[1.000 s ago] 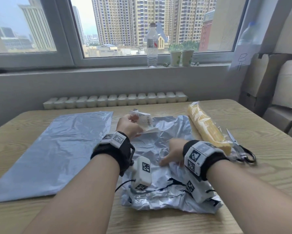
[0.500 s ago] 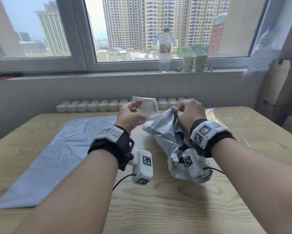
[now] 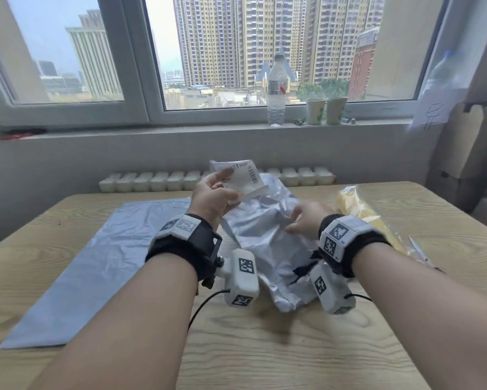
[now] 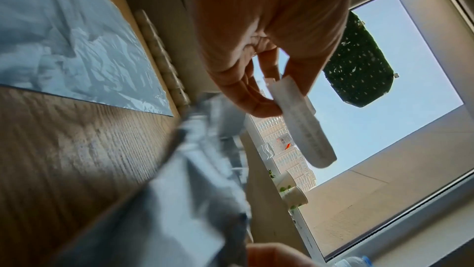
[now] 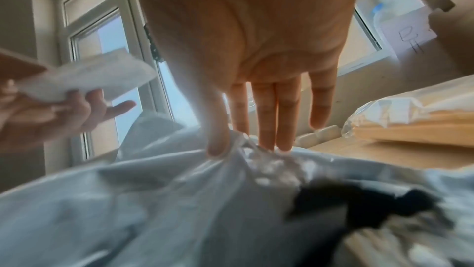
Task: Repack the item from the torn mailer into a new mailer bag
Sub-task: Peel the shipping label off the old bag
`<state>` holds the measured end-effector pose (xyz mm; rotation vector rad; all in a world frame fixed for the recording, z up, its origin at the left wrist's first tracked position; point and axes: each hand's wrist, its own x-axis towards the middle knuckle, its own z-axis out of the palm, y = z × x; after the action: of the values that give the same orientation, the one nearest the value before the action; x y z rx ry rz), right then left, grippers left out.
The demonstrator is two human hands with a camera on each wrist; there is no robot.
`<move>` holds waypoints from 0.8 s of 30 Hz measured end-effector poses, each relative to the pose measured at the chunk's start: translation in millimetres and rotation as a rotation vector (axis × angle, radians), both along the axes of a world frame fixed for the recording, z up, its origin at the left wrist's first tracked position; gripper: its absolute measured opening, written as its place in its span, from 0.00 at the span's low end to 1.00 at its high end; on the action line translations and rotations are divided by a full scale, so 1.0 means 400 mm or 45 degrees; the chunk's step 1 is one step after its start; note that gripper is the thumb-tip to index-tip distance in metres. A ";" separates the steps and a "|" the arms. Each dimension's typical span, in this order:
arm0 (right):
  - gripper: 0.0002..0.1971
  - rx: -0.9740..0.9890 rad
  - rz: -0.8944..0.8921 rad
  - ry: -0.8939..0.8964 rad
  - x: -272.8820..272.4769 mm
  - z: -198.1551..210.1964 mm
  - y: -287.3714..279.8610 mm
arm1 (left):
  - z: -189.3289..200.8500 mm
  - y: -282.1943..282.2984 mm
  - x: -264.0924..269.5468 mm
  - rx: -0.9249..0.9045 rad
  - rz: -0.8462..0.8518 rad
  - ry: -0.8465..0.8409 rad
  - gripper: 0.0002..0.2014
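While we are looking down at the table [image 3: 264, 358], we are counting two mailers: one torn mailer [image 3: 267, 243], crumpled and lifted at the middle, and one new mailer [image 3: 96, 266] lying flat to its left. Our left hand [image 3: 212, 197] is pinching one white label [image 3: 240, 177] between thumb and fingers [image 4: 259, 107], holding it up above the torn mailer. Our right hand [image 3: 305, 220] is gathering a fold of the torn mailer, its thumb and nearly straight fingers [image 5: 266, 117] pressing together on the plastic. One yellow item [image 3: 360, 212] in clear wrap is lying on the table to the right, beside one pair of scissors [image 3: 418, 250]. On the sill are standing one water bottle [image 3: 276, 91] and two paper cups [image 3: 325, 110].
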<state>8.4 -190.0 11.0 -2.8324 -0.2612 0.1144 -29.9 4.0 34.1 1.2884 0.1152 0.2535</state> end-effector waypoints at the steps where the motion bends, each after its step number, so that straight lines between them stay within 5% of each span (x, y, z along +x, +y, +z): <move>1: 0.21 -0.080 -0.005 0.003 -0.005 -0.011 -0.001 | 0.000 -0.002 -0.001 -0.009 -0.009 0.003 0.28; 4: 0.21 0.038 -0.040 0.008 0.000 -0.037 -0.009 | -0.001 -0.012 -0.006 0.045 -0.057 0.027 0.27; 9: 0.11 0.911 -0.105 -0.158 -0.014 0.002 -0.029 | -0.034 -0.065 -0.020 0.142 -0.137 0.088 0.28; 11: 0.10 1.061 -0.070 -0.092 -0.041 0.015 -0.043 | -0.052 -0.104 -0.026 0.153 -0.199 0.109 0.30; 16: 0.07 1.074 -0.081 0.039 -0.100 0.002 -0.140 | -0.088 -0.225 -0.056 0.249 -0.371 0.152 0.32; 24: 0.22 1.049 -0.386 -0.023 -0.176 -0.050 -0.316 | -0.131 -0.388 -0.103 0.521 -0.660 0.324 0.42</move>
<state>-62.1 -316.3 -8.9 -2.0193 0.1081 -0.0730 -71.0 -151.2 -18.3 1.7033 -0.0616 -0.3507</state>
